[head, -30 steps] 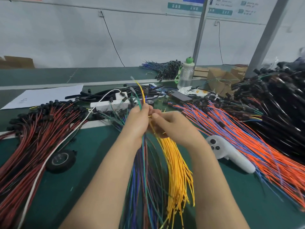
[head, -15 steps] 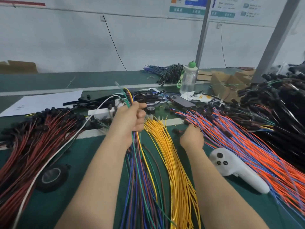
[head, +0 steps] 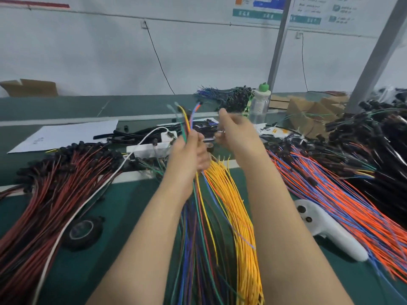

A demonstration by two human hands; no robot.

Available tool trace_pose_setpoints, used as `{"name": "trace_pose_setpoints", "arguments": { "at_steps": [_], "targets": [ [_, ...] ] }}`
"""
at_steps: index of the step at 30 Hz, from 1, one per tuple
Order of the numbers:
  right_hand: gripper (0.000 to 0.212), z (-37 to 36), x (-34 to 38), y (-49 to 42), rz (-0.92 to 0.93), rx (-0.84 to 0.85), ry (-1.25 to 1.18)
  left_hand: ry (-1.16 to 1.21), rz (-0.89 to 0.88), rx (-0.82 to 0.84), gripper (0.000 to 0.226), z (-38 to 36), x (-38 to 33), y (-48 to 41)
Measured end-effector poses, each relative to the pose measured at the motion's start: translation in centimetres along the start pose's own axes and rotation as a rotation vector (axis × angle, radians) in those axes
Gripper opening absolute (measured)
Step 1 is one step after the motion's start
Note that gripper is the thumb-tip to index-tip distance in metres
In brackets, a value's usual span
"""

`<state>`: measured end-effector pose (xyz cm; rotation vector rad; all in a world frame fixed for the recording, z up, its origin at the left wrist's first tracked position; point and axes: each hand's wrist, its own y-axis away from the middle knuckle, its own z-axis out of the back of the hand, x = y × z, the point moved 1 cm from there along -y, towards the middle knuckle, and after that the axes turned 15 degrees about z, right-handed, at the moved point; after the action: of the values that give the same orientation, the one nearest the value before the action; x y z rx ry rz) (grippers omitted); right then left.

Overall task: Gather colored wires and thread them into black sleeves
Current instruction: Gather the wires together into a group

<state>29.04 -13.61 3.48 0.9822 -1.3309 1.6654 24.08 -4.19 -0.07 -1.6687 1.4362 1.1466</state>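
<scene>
My left hand (head: 189, 155) is raised above the green table (head: 123, 208) and grips a small bunch of coloured wires (head: 186, 119): green, yellow, blue and orange, tips pointing up. Their tails hang down into the mixed wire bundle (head: 193, 249) under my forearm. My right hand (head: 235, 130) hovers just right of the bunch with its fingers curled; blur hides whether it pinches anything. A fan of yellow wires (head: 233, 216) lies between my arms. Orange and blue wires (head: 330, 194) spread to the right. Loose black sleeves (head: 141, 134) lie behind my hands.
Red and black sleeved wires (head: 44, 194) cover the left. A tape roll (head: 82, 231), white power strip (head: 149, 148) and paper sheet (head: 66, 135) lie nearby. A white controller (head: 326, 227), bottle (head: 261, 102), cardboard boxes (head: 312, 113) and black sleeved bundles (head: 374, 139) fill the right.
My right hand left the orange and blue pile and rose beside my left hand. The bunch in my left hand now shows blue and orange wires and is held higher.
</scene>
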Motion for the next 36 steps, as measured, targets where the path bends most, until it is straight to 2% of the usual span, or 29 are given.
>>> {"name": "trace_pose_setpoints", "arguments": {
  "at_steps": [1, 3, 5, 6, 8, 10, 12, 14, 17, 19, 21, 23, 26, 30, 33, 36],
  "targets": [
    [0.042, 0.0, -0.3, 1.0, -0.051, 0.103, 0.012, 0.054, -0.03, -0.01, 0.03, 0.3, -1.1, 0.0],
    [0.055, -1.0, -0.6, 3.8, -0.177, 0.402, -0.206, 0.078, -0.08, -0.055, 0.031, 0.4, -2.9, 0.0],
    [0.056, -2.7, -0.2, 6.8, -0.224, 0.646, -0.461, -0.074, -0.114, -0.167, 0.033, 0.6, -4.2, 0.4],
    [0.049, -3.4, 0.2, 7.9, -0.231, 0.683, -0.579, -0.232, -0.114, -0.21, 0.035, 0.9, -4.8, 0.7],
    [0.034, -4.5, 1.0, 9.3, -0.238, 0.623, -0.701, -0.613, -0.096, -0.229, 0.045, 1.7, -5.8, 1.8],
    [0.037, -5.1, 1.8, 9.5, -0.223, 0.431, -0.724, -0.795, -0.054, -0.162, 0.057, 2.2, -6.1, 3.1],
    [0.041, -5.4, 2.5, 9.0, -0.184, 0.194, -0.816, -0.74, 0.049, -0.07, 0.058, 2.3, -5.3, 4.4],
    [0.043, -5.3, 3.3, 8.2, -0.159, 0.027, -0.957, -0.574, 0.172, 0.057, 0.053, 2.7, -3.9, 5.8],
    [0.042, -4.0, 3.7, 7.0, -0.103, -0.114, -1.062, -0.493, 0.344, 0.357, 0.045, 4.7, -1.9, 8.0],
    [0.042, -2.8, 3.4, 6.5, -0.06, -0.186, -1.112, -0.498, 0.36, 0.435, 0.036, 6.1, -1.3, 9.1],
    [0.042, -1.8, 2.8, 6.5, -0.031, -0.22, -1.21, -0.517, 0.324, 0.415, 0.032, 6.8, -1.1, 9.3],
    [0.041, -2.0, 2.2, 7.2, -0.045, -0.159, -1.317, -0.566, 0.289, 0.358, 0.033, 6.8, -1.2, 9.3],
    [0.044, -3.0, 1.5, 8.6, -0.111, -0.086, -1.3, -0.543, 0.315, 0.296, 0.03, 6.6, -1.1, 9.1],
    [0.046, -2.1, 1.1, 8.7, -0.089, -0.246, -1.234, -0.341, 0.407, 0.219, 0.023, 7.5, -0.4, 9.7],
    [0.047, -1.8, 0.8, 8.7, -0.058, -0.31, -1.2, -0.11, 0.435, 0.187, 0.025, 7.8, 0.7, 9.9],
    [0.045, -2.9, 0.4, 9.0, -0.085, -0.295, -1.148, 0.146, 0.385, -0.008, 0.03, 7.1, 1.6, 9.3]
  ]
}}
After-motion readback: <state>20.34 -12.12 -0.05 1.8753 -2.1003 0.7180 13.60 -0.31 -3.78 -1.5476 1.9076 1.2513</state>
